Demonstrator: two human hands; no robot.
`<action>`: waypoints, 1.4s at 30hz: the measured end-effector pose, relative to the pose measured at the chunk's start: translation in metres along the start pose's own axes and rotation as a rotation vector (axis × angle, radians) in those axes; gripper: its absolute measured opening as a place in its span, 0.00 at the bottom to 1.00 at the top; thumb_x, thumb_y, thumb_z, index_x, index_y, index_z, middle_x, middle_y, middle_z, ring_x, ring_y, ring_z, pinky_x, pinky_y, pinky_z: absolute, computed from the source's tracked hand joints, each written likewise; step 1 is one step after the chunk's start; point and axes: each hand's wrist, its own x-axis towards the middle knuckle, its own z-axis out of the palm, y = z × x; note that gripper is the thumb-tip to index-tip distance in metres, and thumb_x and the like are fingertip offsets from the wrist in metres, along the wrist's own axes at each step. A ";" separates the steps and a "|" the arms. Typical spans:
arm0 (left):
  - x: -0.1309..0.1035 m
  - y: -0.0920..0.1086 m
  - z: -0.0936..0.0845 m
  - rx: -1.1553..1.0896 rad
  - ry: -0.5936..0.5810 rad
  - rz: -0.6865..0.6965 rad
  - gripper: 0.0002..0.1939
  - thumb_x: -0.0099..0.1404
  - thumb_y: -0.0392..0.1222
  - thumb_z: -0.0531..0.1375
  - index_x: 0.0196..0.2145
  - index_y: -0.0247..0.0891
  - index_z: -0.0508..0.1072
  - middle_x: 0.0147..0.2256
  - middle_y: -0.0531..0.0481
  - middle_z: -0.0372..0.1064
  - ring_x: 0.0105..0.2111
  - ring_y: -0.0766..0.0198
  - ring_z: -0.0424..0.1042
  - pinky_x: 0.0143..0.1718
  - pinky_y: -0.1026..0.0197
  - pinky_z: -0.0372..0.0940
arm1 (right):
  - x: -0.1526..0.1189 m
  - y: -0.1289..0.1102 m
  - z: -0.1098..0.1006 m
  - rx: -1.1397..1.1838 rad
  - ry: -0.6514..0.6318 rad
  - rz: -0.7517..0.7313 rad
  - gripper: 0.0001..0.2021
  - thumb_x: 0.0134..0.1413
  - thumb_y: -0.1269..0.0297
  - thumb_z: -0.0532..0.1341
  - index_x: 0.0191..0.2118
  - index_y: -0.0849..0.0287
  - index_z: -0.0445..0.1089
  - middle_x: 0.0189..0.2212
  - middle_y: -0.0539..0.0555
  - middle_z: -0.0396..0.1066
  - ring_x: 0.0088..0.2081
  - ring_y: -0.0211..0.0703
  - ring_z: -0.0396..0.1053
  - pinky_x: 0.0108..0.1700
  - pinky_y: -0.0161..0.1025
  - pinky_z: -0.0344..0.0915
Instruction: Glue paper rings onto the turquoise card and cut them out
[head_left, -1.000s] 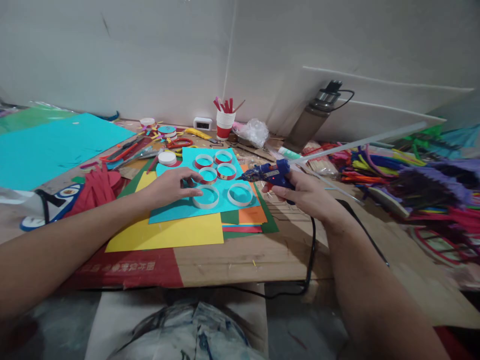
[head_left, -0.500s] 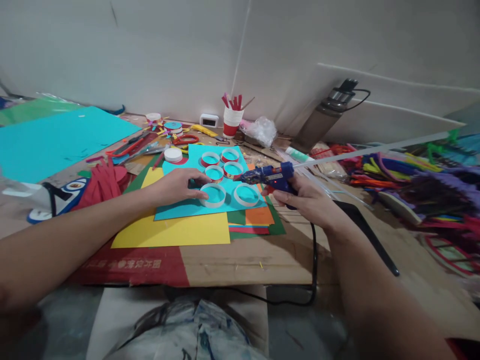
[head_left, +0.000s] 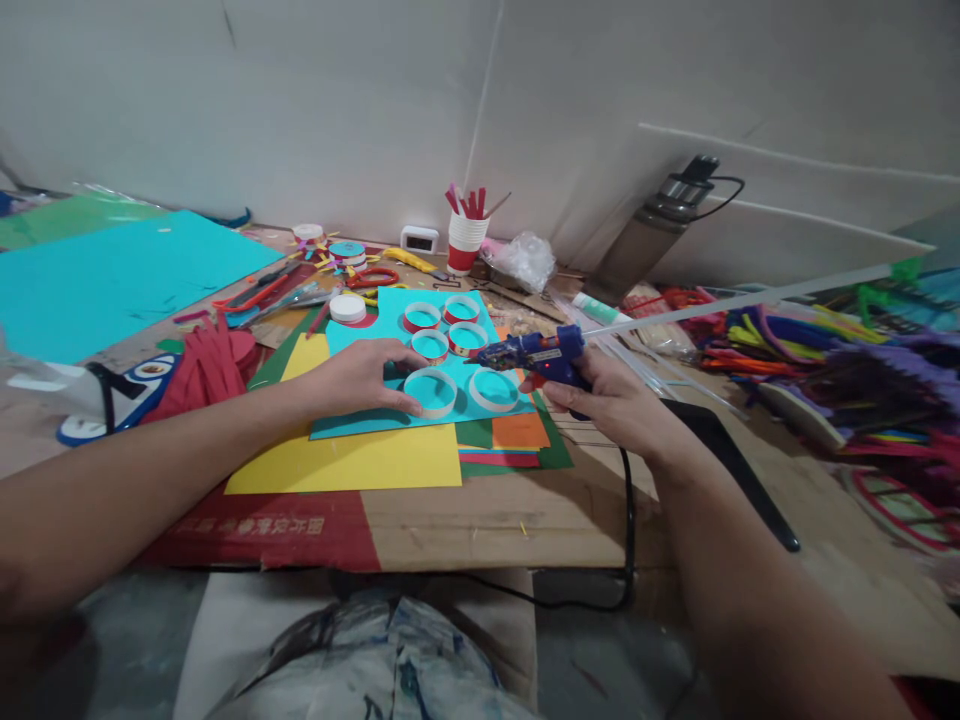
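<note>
My right hand [head_left: 611, 395] grips a blue hot glue gun [head_left: 551, 352], its nozzle pointing left over the paper rings. A long clear glue stick [head_left: 720, 300] sticks out of its back. My left hand [head_left: 367, 378] is at the left side of a white paper ring [head_left: 430, 393], thumb and fingers apart; the thumb tip seems to touch the ring's edge. A second white ring [head_left: 493, 390] stands to its right, below the gun. Behind them are several rings with red outsides, among them a red-and-white ring [head_left: 422, 318]. All stand on a turquoise sheet [head_left: 360, 415].
A yellow sheet [head_left: 345, 465] lies nearer me on cardboard [head_left: 487, 525]. Beyond are a paper cup [head_left: 466, 240], a yellow cutter [head_left: 409, 262] and scissors [head_left: 375, 278]. A dark bottle [head_left: 645, 235] leans at the back right, near colourful pipe cleaners [head_left: 765, 335]. The gun's black cord [head_left: 628, 530] hangs over the edge.
My left thumb and fingers have spread and drawn back slightly from the front white ring. The glue gun has shifted slightly left and stays in my right hand.
</note>
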 end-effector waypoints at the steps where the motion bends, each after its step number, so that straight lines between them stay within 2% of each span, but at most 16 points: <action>1: 0.000 0.000 0.001 0.010 0.001 -0.008 0.30 0.51 0.57 0.70 0.51 0.46 0.79 0.50 0.49 0.76 0.47 0.51 0.73 0.47 0.57 0.66 | 0.000 0.000 0.000 0.004 -0.004 0.002 0.12 0.56 0.55 0.62 0.42 0.55 0.71 0.32 0.52 0.72 0.30 0.42 0.66 0.33 0.41 0.65; 8: 0.000 -0.003 0.004 0.031 0.019 0.038 0.29 0.53 0.60 0.69 0.51 0.46 0.79 0.48 0.48 0.76 0.46 0.52 0.73 0.45 0.58 0.66 | 0.001 0.005 0.002 -0.010 -0.027 0.010 0.12 0.58 0.53 0.62 0.42 0.55 0.72 0.34 0.53 0.73 0.33 0.44 0.68 0.34 0.42 0.65; 16: -0.002 -0.002 0.008 0.005 0.036 0.052 0.29 0.54 0.62 0.67 0.50 0.46 0.78 0.51 0.48 0.75 0.51 0.50 0.72 0.51 0.56 0.65 | -0.001 -0.013 0.006 0.019 -0.015 0.028 0.12 0.56 0.56 0.62 0.43 0.56 0.72 0.35 0.54 0.76 0.30 0.42 0.66 0.33 0.40 0.66; 20: -0.003 -0.002 0.010 -0.008 0.044 0.045 0.30 0.53 0.62 0.68 0.49 0.46 0.78 0.51 0.48 0.75 0.51 0.49 0.71 0.51 0.54 0.65 | 0.001 -0.018 0.004 0.075 -0.020 -0.002 0.18 0.56 0.55 0.63 0.49 0.58 0.71 0.37 0.55 0.76 0.29 0.40 0.66 0.30 0.39 0.65; 24: -0.003 -0.004 0.013 -0.001 0.061 0.045 0.30 0.54 0.63 0.67 0.50 0.43 0.78 0.49 0.46 0.75 0.50 0.49 0.72 0.49 0.54 0.66 | 0.005 -0.022 0.002 0.071 0.019 -0.028 0.21 0.55 0.54 0.64 0.53 0.57 0.70 0.34 0.53 0.74 0.29 0.41 0.67 0.30 0.39 0.65; 30: -0.002 -0.007 0.016 -0.007 0.088 0.062 0.30 0.54 0.62 0.68 0.50 0.44 0.78 0.50 0.46 0.75 0.51 0.49 0.71 0.50 0.54 0.65 | 0.011 -0.036 0.003 -0.012 0.037 -0.040 0.19 0.55 0.57 0.63 0.51 0.56 0.71 0.31 0.53 0.73 0.32 0.46 0.70 0.32 0.42 0.68; 34: -0.002 -0.007 0.017 -0.014 0.090 0.070 0.29 0.54 0.62 0.68 0.49 0.44 0.79 0.50 0.46 0.75 0.51 0.48 0.71 0.51 0.53 0.65 | 0.016 -0.043 0.008 -0.015 0.017 -0.075 0.19 0.55 0.60 0.62 0.52 0.57 0.70 0.32 0.53 0.73 0.32 0.44 0.69 0.32 0.41 0.68; 36: -0.002 -0.007 0.018 -0.019 0.090 0.073 0.29 0.54 0.62 0.67 0.49 0.44 0.78 0.50 0.46 0.75 0.51 0.49 0.71 0.51 0.53 0.65 | 0.017 -0.042 0.011 -0.006 0.011 -0.085 0.18 0.56 0.60 0.62 0.52 0.58 0.70 0.34 0.53 0.74 0.33 0.43 0.69 0.33 0.40 0.67; 42: -0.002 -0.008 0.020 -0.008 0.105 0.099 0.29 0.54 0.62 0.68 0.48 0.42 0.78 0.49 0.47 0.75 0.50 0.50 0.72 0.51 0.54 0.65 | 0.012 -0.030 0.014 -0.035 -0.046 -0.036 0.13 0.58 0.57 0.61 0.43 0.59 0.73 0.38 0.56 0.75 0.36 0.44 0.70 0.35 0.39 0.68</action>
